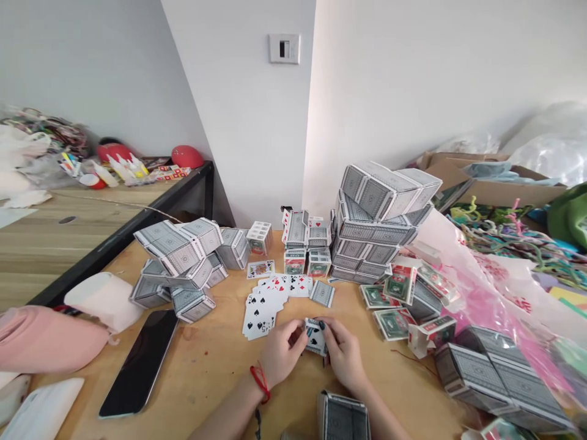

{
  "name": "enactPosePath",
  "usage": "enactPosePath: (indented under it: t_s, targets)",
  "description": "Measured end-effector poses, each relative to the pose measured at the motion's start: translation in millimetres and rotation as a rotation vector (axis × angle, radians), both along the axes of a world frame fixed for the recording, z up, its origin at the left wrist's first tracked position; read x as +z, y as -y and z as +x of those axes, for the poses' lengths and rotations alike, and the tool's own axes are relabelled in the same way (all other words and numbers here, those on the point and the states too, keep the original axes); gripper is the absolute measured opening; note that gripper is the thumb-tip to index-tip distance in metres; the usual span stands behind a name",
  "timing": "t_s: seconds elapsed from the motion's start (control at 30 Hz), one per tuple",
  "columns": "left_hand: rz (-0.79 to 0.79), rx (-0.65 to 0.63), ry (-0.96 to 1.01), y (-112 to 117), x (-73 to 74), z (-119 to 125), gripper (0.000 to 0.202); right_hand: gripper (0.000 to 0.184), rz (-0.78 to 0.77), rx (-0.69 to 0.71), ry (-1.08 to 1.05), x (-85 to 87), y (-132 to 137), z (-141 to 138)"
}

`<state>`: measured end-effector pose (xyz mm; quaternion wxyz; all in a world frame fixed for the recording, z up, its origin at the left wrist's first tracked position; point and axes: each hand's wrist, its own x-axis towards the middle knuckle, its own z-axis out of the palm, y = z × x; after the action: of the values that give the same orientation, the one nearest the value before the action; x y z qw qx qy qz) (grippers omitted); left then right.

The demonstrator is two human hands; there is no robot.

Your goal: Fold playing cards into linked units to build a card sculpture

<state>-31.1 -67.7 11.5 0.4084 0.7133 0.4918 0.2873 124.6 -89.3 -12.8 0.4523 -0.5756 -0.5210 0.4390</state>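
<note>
Between my two hands is a playing card (pixel 315 338) with spades on its face, its top edge looking folded over. My left hand (pixel 285 349), with a red cord at the wrist, pinches the card's left side. From the other side, the fingers of my right hand (pixel 342 349) grip its right edge. Just beyond lie fanned-out playing cards (pixel 259 311), a five of spades on top. A face-down card (pixel 322 294) rests near them, and a king card (pixel 260 269) lies behind. Close to my right forearm stands a box folded from cards (pixel 343 417).
Folded card boxes (pixel 183 247) are piled on the left, and a taller stack (pixel 378 223) rises on the right. Green-red card packs (pixel 394 322) lie scattered at the right. A black phone (pixel 139 363) lies left, near a pink cloth item (pixel 50 339).
</note>
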Motion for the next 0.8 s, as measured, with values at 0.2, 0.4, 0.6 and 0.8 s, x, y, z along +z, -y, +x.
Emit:
enactPosePath:
  t_s: [0.2,0.4,0.6,0.8]
  targets:
    - [-0.032,-0.017,0.016,7.2,2.1,-1.3,0.024,0.041,-0.002,-0.023,0.009,0.0,-0.2,-0.2]
    - [-0.035,-0.018,-0.014,7.8,1.2,-0.5,0.026,0.038,-0.031,0.004,-0.009,-1.3,0.4,0.8]
    - [0.023,0.012,-0.074,3.1,-4.4,1.5,0.027,0.036,-0.044,0.026,-0.047,-1.7,-2.1,2.0]
    - [0.051,0.02,-0.081,1.3,-4.7,4.5,0.026,0.038,-0.093,0.036,-0.104,0.1,-4.2,3.4]
